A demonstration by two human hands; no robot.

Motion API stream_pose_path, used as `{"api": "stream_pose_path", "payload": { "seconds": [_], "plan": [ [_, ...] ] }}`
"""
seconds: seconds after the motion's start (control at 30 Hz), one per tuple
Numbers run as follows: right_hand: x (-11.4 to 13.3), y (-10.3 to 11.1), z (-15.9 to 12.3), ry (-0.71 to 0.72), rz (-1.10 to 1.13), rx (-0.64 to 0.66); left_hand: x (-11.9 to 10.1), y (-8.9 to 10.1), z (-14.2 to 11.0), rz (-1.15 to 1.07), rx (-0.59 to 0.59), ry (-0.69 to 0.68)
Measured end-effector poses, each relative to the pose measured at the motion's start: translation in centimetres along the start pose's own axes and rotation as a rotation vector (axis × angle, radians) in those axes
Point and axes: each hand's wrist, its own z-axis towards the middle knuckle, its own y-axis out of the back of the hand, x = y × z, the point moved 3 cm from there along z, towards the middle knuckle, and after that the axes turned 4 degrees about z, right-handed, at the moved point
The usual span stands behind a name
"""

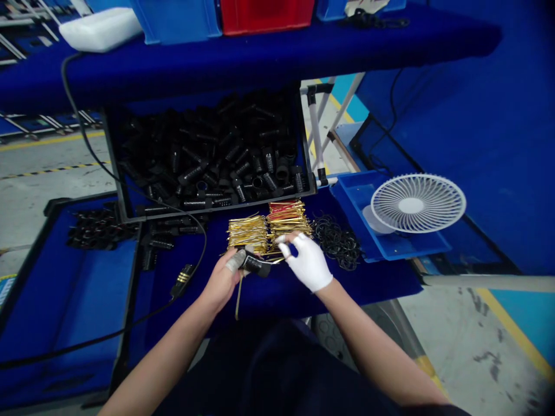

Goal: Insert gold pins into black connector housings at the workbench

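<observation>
My left hand (229,271), with a covered thumb tip, grips a black ribbed cylindrical part (255,264) above the blue table surface. A thin pale strip (275,262) sticks out of its right end, and a yellowish strip (238,297) hangs down below the hand. Just right of the part is my right hand (306,260), in a white glove with some fingertips bare. Its thumb and fingertips are curled close together near the strip's end; whether anything is between them is too small to tell. Behind both hands lie bundles of gold strips (247,231) and red-and-gold strips (288,216).
A black-edged tray (212,209) of black cylindrical parts tilts behind the bundles. Black rings (340,242) are heaped at right, beside a blue bin (396,253) with a white fan grille (418,203). A black cable (203,242) crosses the left side. An upper shelf (260,58) overhangs.
</observation>
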Motion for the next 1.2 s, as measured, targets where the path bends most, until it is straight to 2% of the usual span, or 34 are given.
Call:
{"api": "stream_pose_path", "payload": {
  "seconds": [0.07,0.13,0.27,0.4,0.5,0.6,0.67,0.73,0.83,0.93,1.07,1.13,1.2],
  "plan": [
    [-1.9,0.4,2.2,-0.012,-0.221,0.009,-0.5,0.1,-0.1,-0.089,0.050,0.074],
    [-3.2,0.1,4.0,-0.052,-0.376,0.067,-0.8,-0.1,-0.4,-0.086,0.111,0.133],
    [-3.7,-1.8,5.7,-0.132,-0.603,0.210,-0.8,-0.4,-0.6,-0.124,0.097,0.190],
    [-3.1,-3.5,5.7,-0.134,-0.673,0.267,-0.4,-0.4,-0.2,-0.313,0.073,0.293],
    [-2.8,-2.7,5.2,-0.146,-0.614,0.170,-0.5,-0.1,0.1,-0.508,0.006,0.339],
    [-2.9,-0.3,4.2,-0.159,-0.440,-0.030,-0.7,0.2,0.0,-0.637,-0.040,0.385],
    [-3.0,1.2,3.3,-0.118,-0.276,-0.129,-0.7,0.3,-0.1,-0.655,-0.036,0.390],
    [-2.9,2.0,2.5,-0.053,-0.165,-0.122,-0.6,0.3,-0.2,-0.658,-0.027,0.382],
    [-2.3,2.4,1.5,0.025,-0.141,-0.059,-0.4,0.1,-0.2,-0.675,-0.037,0.378],
    [-1.1,3.3,0.6,0.062,0.000,-0.181,-0.3,-0.1,-0.1,-0.711,-0.015,0.375],
    [-1.0,4.9,-0.6,-0.141,0.486,-0.503,-0.4,-0.4,0.0,-0.746,0.042,0.366],
    [-2.3,5.1,-1.0,-0.243,0.803,-0.647,-0.3,-0.6,0.0,-0.732,0.058,0.358],
    [-4.4,4.8,-1.2,-0.341,1.060,-0.714,-0.3,-0.9,0.1,-0.713,0.079,0.339]
  ]
}}
